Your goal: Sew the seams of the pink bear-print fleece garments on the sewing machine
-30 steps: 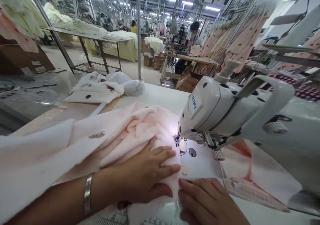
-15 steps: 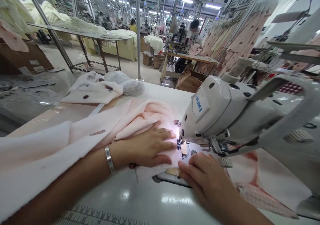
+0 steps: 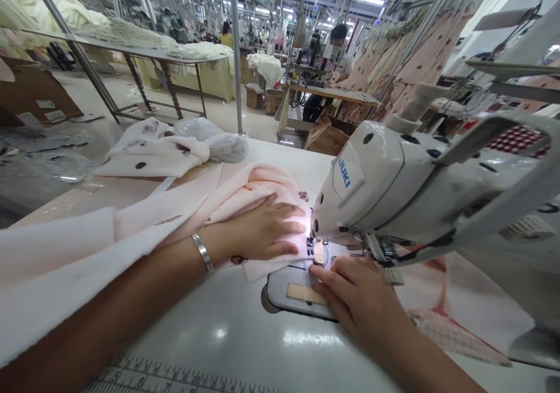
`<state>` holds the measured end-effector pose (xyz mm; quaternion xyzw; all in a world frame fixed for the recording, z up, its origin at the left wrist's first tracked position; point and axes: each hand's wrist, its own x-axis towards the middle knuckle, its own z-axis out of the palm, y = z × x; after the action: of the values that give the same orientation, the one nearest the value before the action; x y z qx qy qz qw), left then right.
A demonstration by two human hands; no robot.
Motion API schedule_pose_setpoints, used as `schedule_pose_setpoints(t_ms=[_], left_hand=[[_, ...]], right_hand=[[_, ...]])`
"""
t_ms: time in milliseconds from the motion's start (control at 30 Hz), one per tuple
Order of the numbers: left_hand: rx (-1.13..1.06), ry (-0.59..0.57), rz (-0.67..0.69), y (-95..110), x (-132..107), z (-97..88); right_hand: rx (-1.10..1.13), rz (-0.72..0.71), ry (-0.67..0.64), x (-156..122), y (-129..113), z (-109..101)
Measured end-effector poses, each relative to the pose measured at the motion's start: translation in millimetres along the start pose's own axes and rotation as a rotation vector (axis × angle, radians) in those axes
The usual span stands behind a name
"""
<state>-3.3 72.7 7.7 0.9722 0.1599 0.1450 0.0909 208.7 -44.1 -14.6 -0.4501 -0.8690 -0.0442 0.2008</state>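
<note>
Pale pink fabric [image 3: 149,230] with small printed motifs runs from the left up to the presser foot [image 3: 310,246] of a white JUKI sewing machine [image 3: 371,177]. My left hand [image 3: 266,230] lies flat on this fabric, fingers spread, the tips just left of the lit needle area. Resting on the machine's metal bed plate [image 3: 277,288], my right hand [image 3: 356,291] has its index finger stretched out and its other fingers bent. Its index fingertip is close to the fabric's near edge, and no cloth shows between finger and thumb.
A white spotted cloth bundle [image 3: 153,151] and a clear plastic bag [image 3: 225,147] lie at the table's back left. A printed ruler scale [image 3: 175,378] runs along the front. More pink fabric [image 3: 476,299] lies right of the machine. Beyond, a person [image 3: 336,49] sits at another machine.
The fabric's near edge has shifted away from me, off the bed plate, baring more metal. My left hand has moved slightly forward with it. My right fingertip no longer touches the cloth's corner.
</note>
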Motion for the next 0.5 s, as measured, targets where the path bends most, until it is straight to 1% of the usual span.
schedule_pose_setpoints(t_ms=[233, 300, 333, 367, 400, 467, 500], left_hand=[[0.025, 0.008, -0.014, -15, 7, 0.2], [0.050, 0.000, -0.031, -14, 5, 0.7], [0.072, -0.003, -0.057, -7, 2, 2.1], [0.105, 0.004, -0.103, 3, -3, 4.7], [0.150, 0.016, -0.149, 18, -11, 8.5], [0.254, 0.056, -0.255, 61, -32, 19.4], [0.300, 0.039, -0.238, 85, -43, 25.3]], right_hand=[[-0.019, 0.004, -0.026, -2, 3, 4], [-0.030, -0.019, -0.035, 0, 1, 1], [-0.029, -0.042, -0.033, 1, -2, -3], [-0.023, -0.075, -0.026, 2, -5, -7], [-0.014, -0.109, -0.014, 2, -10, -13], [-0.015, -0.187, 0.013, -1, -22, -23], [-0.026, -0.232, 0.025, -5, -29, -27]])
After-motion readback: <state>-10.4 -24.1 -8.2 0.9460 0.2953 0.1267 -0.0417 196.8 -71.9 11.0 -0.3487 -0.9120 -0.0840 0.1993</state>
